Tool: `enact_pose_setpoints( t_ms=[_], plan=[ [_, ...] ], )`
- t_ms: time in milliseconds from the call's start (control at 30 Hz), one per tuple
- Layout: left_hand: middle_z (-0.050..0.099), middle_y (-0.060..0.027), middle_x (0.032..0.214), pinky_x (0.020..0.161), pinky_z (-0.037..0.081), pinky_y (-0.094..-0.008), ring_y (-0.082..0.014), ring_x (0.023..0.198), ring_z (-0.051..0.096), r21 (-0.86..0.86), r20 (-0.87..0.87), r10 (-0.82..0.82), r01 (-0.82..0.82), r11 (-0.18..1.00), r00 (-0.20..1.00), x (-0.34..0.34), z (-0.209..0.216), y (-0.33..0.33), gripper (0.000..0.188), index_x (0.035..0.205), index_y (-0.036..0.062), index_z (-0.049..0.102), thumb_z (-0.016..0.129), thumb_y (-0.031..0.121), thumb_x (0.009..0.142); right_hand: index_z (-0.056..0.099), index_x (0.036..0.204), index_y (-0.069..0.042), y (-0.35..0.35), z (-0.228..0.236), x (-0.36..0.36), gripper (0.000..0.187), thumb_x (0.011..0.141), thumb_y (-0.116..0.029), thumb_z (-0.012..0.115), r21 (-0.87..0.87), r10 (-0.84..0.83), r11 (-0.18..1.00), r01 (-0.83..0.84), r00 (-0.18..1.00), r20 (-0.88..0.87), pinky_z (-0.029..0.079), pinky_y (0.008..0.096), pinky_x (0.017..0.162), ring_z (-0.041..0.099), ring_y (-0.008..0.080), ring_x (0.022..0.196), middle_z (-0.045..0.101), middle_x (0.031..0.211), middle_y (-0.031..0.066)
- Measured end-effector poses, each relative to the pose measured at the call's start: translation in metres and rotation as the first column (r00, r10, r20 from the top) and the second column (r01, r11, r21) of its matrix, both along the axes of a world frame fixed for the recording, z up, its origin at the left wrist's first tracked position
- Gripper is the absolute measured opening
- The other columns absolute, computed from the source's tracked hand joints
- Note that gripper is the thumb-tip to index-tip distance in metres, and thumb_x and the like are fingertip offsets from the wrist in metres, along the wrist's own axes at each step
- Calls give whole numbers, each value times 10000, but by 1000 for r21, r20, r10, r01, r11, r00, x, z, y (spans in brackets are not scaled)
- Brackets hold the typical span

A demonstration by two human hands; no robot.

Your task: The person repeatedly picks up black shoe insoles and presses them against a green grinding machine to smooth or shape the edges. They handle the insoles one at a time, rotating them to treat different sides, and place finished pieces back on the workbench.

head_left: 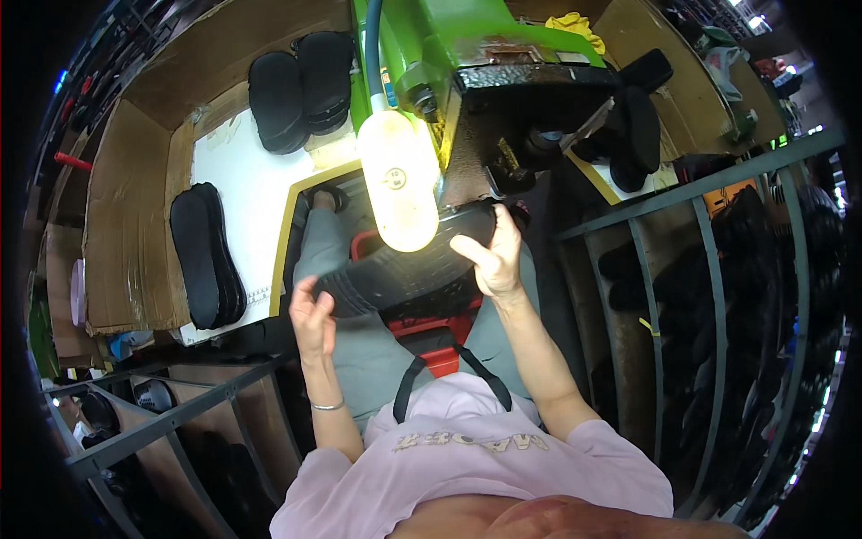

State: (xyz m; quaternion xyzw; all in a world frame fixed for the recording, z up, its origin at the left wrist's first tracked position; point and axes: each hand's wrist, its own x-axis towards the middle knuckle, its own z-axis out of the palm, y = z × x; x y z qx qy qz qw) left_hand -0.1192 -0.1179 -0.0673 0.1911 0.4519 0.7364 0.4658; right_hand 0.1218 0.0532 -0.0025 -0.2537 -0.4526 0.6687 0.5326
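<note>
Over my lap, a black shoe sole (395, 277) is held sideways between my two hands. My left hand (314, 321) has curled fingers at its left end. The right end is pinched by my right hand (492, 258), thumb on the near face and fingers at the far edge, just below the dark head of a green machine (530, 54). A bright oval lamp (398, 184) hangs in front and hides part of the sole's upper edge. The sole's ridged surface looks slightly blurred.
Stacked black soles (208, 256) lie on a white board (238, 166) inside a cardboard box wall (135, 216); more soles (301, 90) sit farther back. Dark soles (636, 135) are right of the machine. Metal racks (705, 242) flank me, and a yellow cloth (575, 30) lies behind.
</note>
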Motion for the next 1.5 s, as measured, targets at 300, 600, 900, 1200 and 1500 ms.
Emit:
enact_pose_setpoints(
  t_ms=[300, 600, 900, 1200, 1500],
  plan=[
    [690, -31, 915, 736, 506, -241, -89, 799, 606, 37, -566, -145, 201, 979, 811, 124, 70, 111, 227, 1039, -30, 661, 715, 36, 828, 582, 1136, 3, -10, -8, 14, 433, 755, -28, 786, 120, -226, 972, 202, 943, 245, 470, 293, 897, 592, 156, 990, 636, 1098, 88],
    [659, -52, 958, 745, 497, -228, -104, 825, 601, 159, -296, 56, -8, 987, 954, 165, 44, 119, 227, 1062, -50, 636, 675, -60, 839, 508, 1235, 35, -118, -133, 142, 396, 865, -31, 630, -549, 33, 831, -89, 993, -112, 620, 373, 563, 680, 262, 882, 643, 1082, 179],
    [642, -88, 1000, 830, 497, -268, -143, 912, 608, 127, -456, 48, 12, 992, 889, 103, 65, 87, 353, 1087, -43, 586, 737, -54, 767, 523, 1186, 36, 23, 16, 131, 366, 868, -109, 631, -132, -176, 969, 211, 956, 236, 466, 208, 354, 607, 99, 609, 621, 910, 58],
    [676, -98, 939, 787, 499, -247, -128, 816, 628, 91, -184, 43, -27, 995, 982, 7, 30, 26, 239, 1043, -63, 619, 699, -31, 820, 544, 1098, 37, 27, 32, 49, 324, 812, 5, 693, -66, 160, 986, -152, 976, 146, 558, 253, 438, 647, 136, 657, 659, 904, 114],
    [681, -55, 757, 642, 478, -267, -100, 658, 590, -328, -656, -305, 103, 939, 690, 52, -46, -2, 157, 789, -12, 705, 813, 50, 693, 568, 928, 60, 14, 29, 3, 303, 715, 64, 783, 176, 24, 978, -108, 907, 420, 524, 201, 466, 623, 100, 603, 643, 825, 119]
  ],
)
